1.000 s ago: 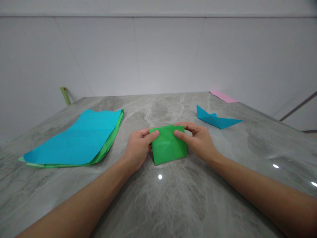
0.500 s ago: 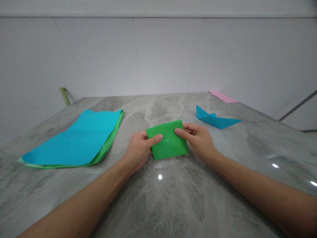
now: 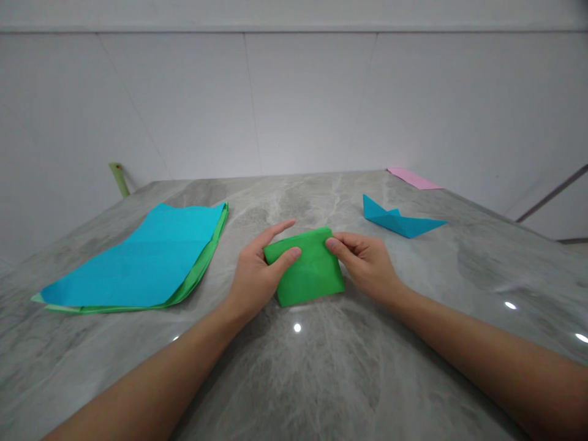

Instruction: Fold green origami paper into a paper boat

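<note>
A small folded piece of green paper (image 3: 310, 269), roughly four-sided, is held tilted between both hands over the grey marbled table. My left hand (image 3: 257, 272) grips its left side, the thumb lying across the front face and the index finger lifted off above the top edge. The other left fingers are hidden behind the paper. My right hand (image 3: 365, 257) pinches the upper right corner between thumb and curled fingers. Beyond my right hand, a blue paper boat (image 3: 404, 223) rests on the table.
A stack of blue and green paper sheets (image 3: 138, 257) lies to the left on the grey table (image 3: 321, 380). Pink paper (image 3: 413, 178) is at the far right edge. A light green object (image 3: 119, 179) stands behind the far left edge, against the white wall (image 3: 312, 104).
My left index finger has lifted from behind the green paper and now extends above its top edge. The paper has shifted slightly left and down, with my right hand still on its corner.
</note>
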### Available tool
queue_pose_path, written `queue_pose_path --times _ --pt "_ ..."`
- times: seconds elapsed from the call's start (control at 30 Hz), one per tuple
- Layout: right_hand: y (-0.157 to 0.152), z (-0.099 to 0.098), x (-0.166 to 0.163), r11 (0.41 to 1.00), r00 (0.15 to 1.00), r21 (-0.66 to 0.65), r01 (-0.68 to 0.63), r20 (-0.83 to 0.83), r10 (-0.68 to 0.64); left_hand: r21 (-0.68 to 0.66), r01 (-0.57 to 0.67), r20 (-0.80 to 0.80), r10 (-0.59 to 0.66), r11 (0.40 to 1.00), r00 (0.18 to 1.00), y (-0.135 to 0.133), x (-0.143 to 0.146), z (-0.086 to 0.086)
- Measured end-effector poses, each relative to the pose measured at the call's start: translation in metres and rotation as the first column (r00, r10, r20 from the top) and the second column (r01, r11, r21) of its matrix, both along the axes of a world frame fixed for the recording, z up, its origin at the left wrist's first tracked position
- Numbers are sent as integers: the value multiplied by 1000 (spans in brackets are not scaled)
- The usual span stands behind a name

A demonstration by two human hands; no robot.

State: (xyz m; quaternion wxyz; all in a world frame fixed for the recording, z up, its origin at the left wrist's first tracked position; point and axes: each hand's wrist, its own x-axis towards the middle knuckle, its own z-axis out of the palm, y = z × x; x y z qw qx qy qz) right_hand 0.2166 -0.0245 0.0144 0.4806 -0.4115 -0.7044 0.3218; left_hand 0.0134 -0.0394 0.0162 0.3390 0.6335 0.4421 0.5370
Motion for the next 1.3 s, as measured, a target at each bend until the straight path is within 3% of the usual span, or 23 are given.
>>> queue_pose_path --times 0.1,0.6,0.83,1.13,1.23,1.3 --pt "-1 0 1 999 998 36 -6 61 4 84 10 -98 -2 996 995 -3 -2 3" --pt "-4 1 0 993 988 -13 -114 108 114 18 191 -82 -189 981 979 -5 0 1" --pt "-4 1 -2 991 993 -97 -95 -80 87 37 89 -93 -86 995 992 -6 -1 1" --pt "-7 8 -2 992 980 -103 -73 -194 52 1 59 2 -59 998 998 -7 2 4" --pt "-7 7 -3 990 970 -73 -120 -220 101 -119 125 159 -106 985 982 -3 3 3" --pt "-8 6 -4 977 952 -81 -197 -255 171 -234 226 324 -143 946 935 -1 4 2"
